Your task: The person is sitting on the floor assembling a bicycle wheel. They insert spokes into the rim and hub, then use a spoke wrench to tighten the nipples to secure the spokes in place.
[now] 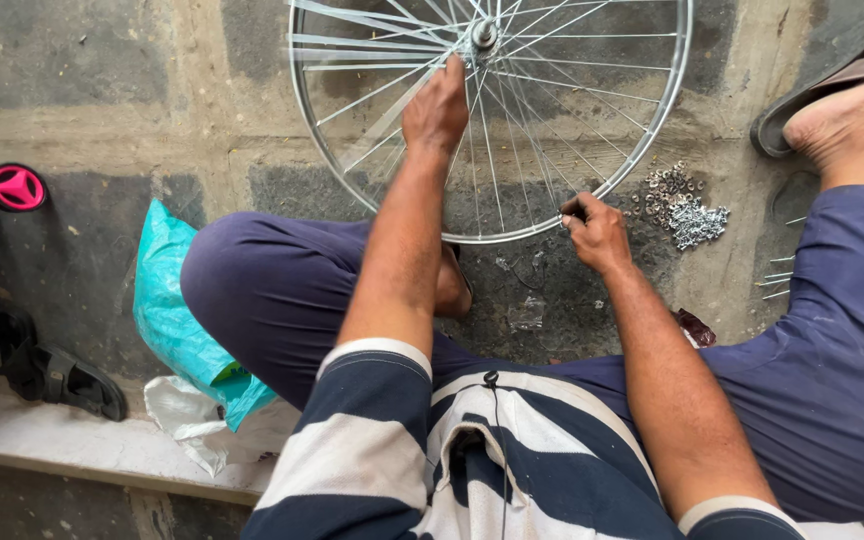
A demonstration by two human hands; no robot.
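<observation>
The left hand [436, 108] closes around spokes near the hub [483, 34], steadying the one bicycle wheel [652, 130] lying flat on the concrete floor [102, 90] at upper centre. The right hand [597, 232] pinches something small at the rim; I cannot tell what. One heap of spoke nipples [685, 208] sits right of it, within reach. Several loose spokes [780, 278] lie at far right.

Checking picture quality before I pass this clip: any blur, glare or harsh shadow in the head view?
Head view: even, soft daylight with no hard shadows; the wheel spokes at upper left smear with motion blur; left hand and right hand stay sharp; mild glint on the rim; wide-angle bending toward the edges.
</observation>
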